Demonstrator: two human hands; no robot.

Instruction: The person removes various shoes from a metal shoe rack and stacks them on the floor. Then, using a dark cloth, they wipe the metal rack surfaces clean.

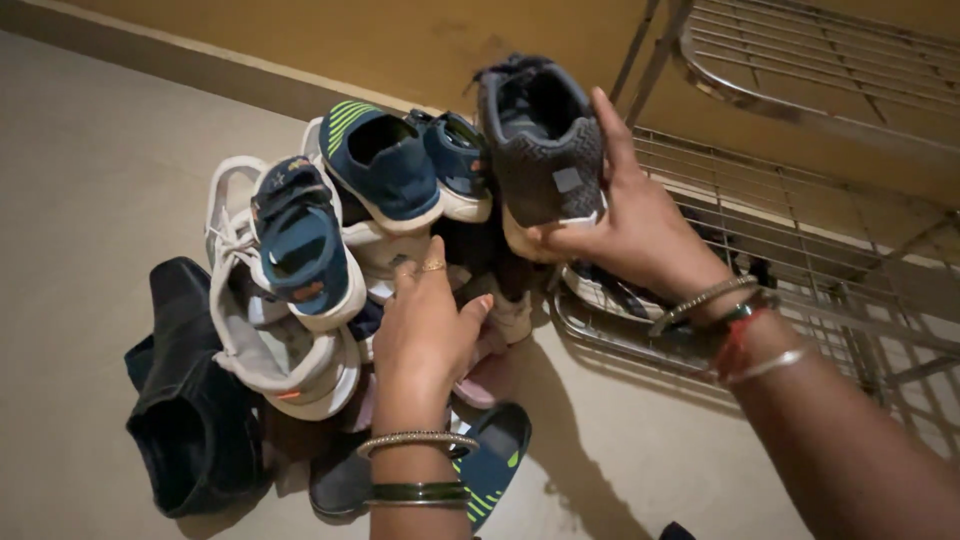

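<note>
The right hand [640,235] grips a grey sneaker [545,145] above the shoe pile [330,270], beside the wire rack [800,230], heel toward the camera, long axis pointing away. The left hand [425,335] rests open-fingered on the pile.

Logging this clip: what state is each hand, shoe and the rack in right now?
Right hand: gripping the grey shoe.
Grey shoe: lifted, held above the rack.
Left hand: fingers bent, resting on the shoe pile.
Blue shoe: lying on top of the pile.
Wire rack: lower shelf mostly bare.
</note>
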